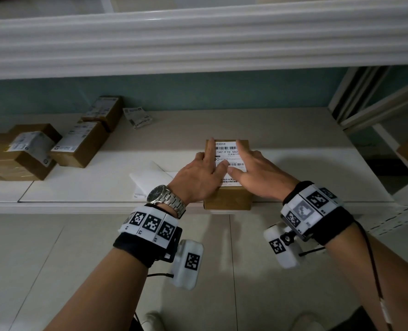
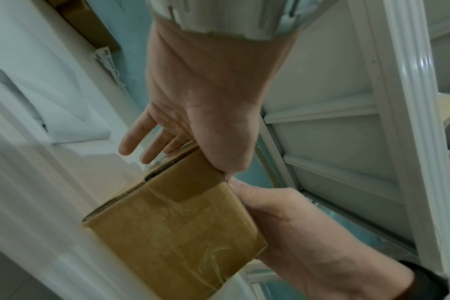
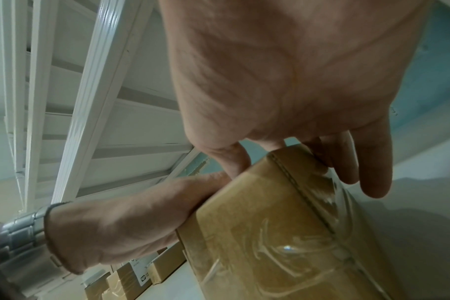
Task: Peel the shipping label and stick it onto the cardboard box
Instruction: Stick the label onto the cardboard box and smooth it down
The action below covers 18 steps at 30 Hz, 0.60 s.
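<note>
A brown cardboard box (image 1: 228,199) sealed with clear tape stands at the front edge of the white counter (image 1: 293,163). A white shipping label (image 1: 229,154) with barcodes lies flat on its top. My left hand (image 1: 198,173) lies on the label's left side with straight, spread fingers. My right hand (image 1: 255,168) presses the right side the same way, thumb across the label's lower part. In the left wrist view the box (image 2: 172,229) sits under my left hand (image 2: 200,113). The right wrist view shows my right hand (image 3: 295,81) over the box (image 3: 283,233).
Several labelled cardboard boxes (image 1: 78,144) are stacked at the counter's left. A white backing sheet (image 1: 150,180) lies left of the box, and loose labels (image 1: 138,117) lie by the teal back wall. A white moulded shelf (image 1: 198,44) overhangs the counter.
</note>
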Each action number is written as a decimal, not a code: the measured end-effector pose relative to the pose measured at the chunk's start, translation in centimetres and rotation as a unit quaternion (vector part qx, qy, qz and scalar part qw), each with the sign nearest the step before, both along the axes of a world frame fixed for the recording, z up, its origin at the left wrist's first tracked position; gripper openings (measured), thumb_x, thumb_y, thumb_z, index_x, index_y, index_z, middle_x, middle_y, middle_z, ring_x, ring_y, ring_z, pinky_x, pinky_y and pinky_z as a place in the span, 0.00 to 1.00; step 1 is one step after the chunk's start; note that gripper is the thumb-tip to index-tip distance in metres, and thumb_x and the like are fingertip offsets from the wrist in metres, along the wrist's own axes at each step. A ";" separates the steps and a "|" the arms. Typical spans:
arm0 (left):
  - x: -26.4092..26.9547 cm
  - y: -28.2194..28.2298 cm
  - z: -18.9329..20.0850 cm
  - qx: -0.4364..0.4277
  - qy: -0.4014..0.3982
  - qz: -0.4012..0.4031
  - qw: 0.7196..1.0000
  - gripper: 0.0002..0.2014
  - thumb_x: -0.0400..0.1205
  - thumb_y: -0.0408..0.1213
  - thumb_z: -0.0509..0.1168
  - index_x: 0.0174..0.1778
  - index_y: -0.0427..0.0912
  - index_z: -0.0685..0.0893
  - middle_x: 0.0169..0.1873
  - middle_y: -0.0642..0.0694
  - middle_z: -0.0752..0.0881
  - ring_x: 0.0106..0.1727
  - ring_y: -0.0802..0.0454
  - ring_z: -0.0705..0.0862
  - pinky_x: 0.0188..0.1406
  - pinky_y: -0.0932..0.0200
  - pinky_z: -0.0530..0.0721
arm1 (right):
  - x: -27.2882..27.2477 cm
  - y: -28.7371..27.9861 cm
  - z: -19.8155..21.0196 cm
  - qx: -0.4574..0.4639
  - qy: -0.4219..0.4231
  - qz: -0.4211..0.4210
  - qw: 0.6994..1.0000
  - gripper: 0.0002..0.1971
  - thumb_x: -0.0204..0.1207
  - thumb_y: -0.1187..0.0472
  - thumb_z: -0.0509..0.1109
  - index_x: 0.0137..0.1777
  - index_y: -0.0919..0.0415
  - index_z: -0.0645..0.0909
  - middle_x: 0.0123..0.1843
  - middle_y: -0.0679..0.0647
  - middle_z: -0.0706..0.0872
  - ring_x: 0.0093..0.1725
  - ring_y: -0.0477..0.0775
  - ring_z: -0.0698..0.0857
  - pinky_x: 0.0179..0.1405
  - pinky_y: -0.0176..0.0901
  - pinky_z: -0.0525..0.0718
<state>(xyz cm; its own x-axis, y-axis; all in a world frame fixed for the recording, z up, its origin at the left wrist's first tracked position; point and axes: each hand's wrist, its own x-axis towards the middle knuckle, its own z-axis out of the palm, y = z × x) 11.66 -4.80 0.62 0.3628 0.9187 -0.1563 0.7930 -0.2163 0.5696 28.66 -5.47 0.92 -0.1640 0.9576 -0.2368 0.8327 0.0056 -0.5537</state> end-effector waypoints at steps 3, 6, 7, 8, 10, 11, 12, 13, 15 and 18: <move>-0.1 0.2 -0.2 0.001 -0.001 -0.001 1.000 0.37 0.89 0.60 0.43 0.89 0.48 0.36 0.65 0.38 0.78 0.54 0.46 0.82 0.54 0.48 0.81 | -0.1 0.0 0.0 0.004 0.009 0.001 1.000 0.42 0.85 0.39 0.59 0.90 0.47 0.38 0.84 0.58 0.69 0.72 0.61 0.80 0.68 0.56 0.82; -0.2 0.5 -0.6 -0.003 -0.010 0.002 1.000 0.42 0.84 0.66 0.41 0.88 0.48 0.32 0.71 0.38 0.79 0.57 0.45 0.84 0.62 0.40 0.83 | -0.2 0.2 -0.2 0.004 0.014 -0.004 1.000 0.42 0.86 0.42 0.59 0.90 0.51 0.36 0.83 0.60 0.70 0.71 0.61 0.80 0.64 0.50 0.82; -0.2 0.6 -0.8 -0.005 -0.013 0.005 1.000 0.42 0.84 0.66 0.41 0.87 0.48 0.31 0.72 0.38 0.79 0.57 0.45 0.85 0.63 0.41 0.83 | -0.3 0.1 -0.2 0.001 0.011 -0.006 1.000 0.43 0.87 0.42 0.59 0.90 0.53 0.34 0.84 0.61 0.68 0.73 0.61 0.79 0.63 0.48 0.81; -0.1 0.5 -0.7 -0.007 -0.013 0.005 1.000 0.41 0.86 0.64 0.42 0.87 0.49 0.30 0.70 0.39 0.79 0.56 0.46 0.84 0.61 0.44 0.82 | -0.3 0.0 -0.1 -0.002 0.009 -0.007 1.000 0.44 0.88 0.42 0.58 0.90 0.53 0.32 0.86 0.61 0.66 0.75 0.62 0.77 0.64 0.47 0.79; -0.1 0.2 -0.4 -0.003 -0.010 0.000 1.000 0.35 0.90 0.59 0.42 0.88 0.54 0.32 0.62 0.40 0.78 0.51 0.48 0.81 0.53 0.51 0.76 | -0.2 -0.1 0.0 -0.006 0.011 -0.002 1.000 0.44 0.88 0.41 0.56 0.89 0.50 0.29 0.88 0.60 0.62 0.78 0.62 0.75 0.69 0.50 0.77; -0.1 0.0 -0.1 -0.001 -0.004 -0.003 1.000 0.33 0.90 0.57 0.42 0.88 0.55 0.34 0.58 0.41 0.77 0.48 0.50 0.79 0.50 0.53 0.73 | -0.2 -0.2 0.0 -0.010 0.012 0.002 1.000 0.42 0.88 0.41 0.55 0.89 0.47 0.29 0.89 0.60 0.61 0.78 0.62 0.74 0.71 0.51 0.76; -0.1 -0.3 0.2 -0.002 0.004 -0.009 1.000 0.32 0.91 0.56 0.41 0.89 0.55 0.36 0.56 0.41 0.76 0.46 0.51 0.77 0.47 0.53 0.72 | -0.2 -0.3 0.1 -0.013 0.012 0.006 1.000 0.41 0.89 0.41 0.54 0.90 0.46 0.30 0.89 0.59 0.60 0.80 0.62 0.73 0.72 0.51 0.75; 0.0 -0.4 0.4 -0.003 0.012 -0.014 1.000 0.32 0.91 0.55 0.41 0.89 0.53 0.37 0.56 0.41 0.76 0.45 0.52 0.75 0.44 0.54 0.72 | -0.1 -0.3 0.2 -0.019 0.010 0.006 1.000 0.39 0.89 0.42 0.53 0.90 0.46 0.32 0.89 0.58 0.59 0.81 0.61 0.71 0.74 0.51 0.72; 0.1 -0.8 1.0 -0.001 0.031 -0.027 0.999 0.30 0.92 0.51 0.41 0.90 0.46 0.43 0.65 0.35 0.77 0.47 0.50 0.76 0.44 0.53 0.76 | 0.0 -0.3 0.3 -0.026 0.004 0.008 1.000 0.36 0.91 0.44 0.51 0.91 0.47 0.34 0.89 0.58 0.58 0.83 0.60 0.68 0.76 0.50 0.69; 0.1 -0.7 1.1 0.007 0.057 -0.034 0.998 0.29 0.93 0.50 0.41 0.89 0.42 0.49 0.71 0.32 0.75 0.51 0.45 0.78 0.50 0.46 0.79 | 0.0 -0.2 0.4 -0.023 -0.006 0.013 1.000 0.35 0.92 0.46 0.49 0.91 0.48 0.35 0.89 0.58 0.59 0.82 0.59 0.69 0.76 0.49 0.69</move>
